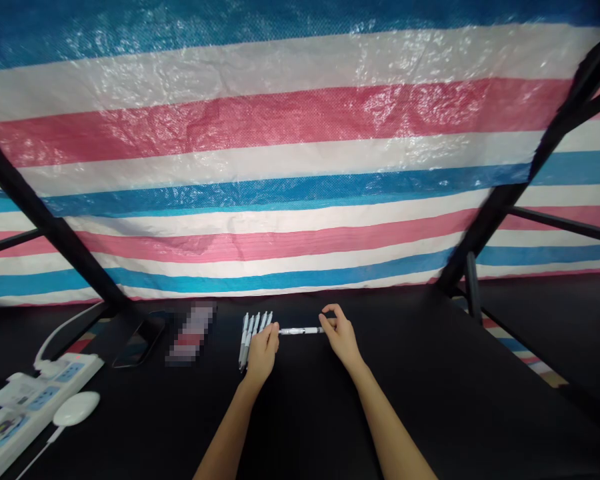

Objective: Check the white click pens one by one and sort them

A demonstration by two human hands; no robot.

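A white and clear pen [300, 331] lies level between my two hands above the black table. My left hand [264, 350] is closed, pinching the pen's left end. At its other end, the thumb and a finger of my right hand [339, 333] close on the dark tip, with the index finger curved above. Several similar pens [245, 337] with white and grey barrels lie side by side just left of my left hand, which partly covers them.
The black table [310, 413] bears a pixelated flat item [193, 333], a dark phone [140, 342], a white power strip [45, 400] and a white round device [77, 408] at left. Black frame bars and a striped sheet [280, 247] stand behind.
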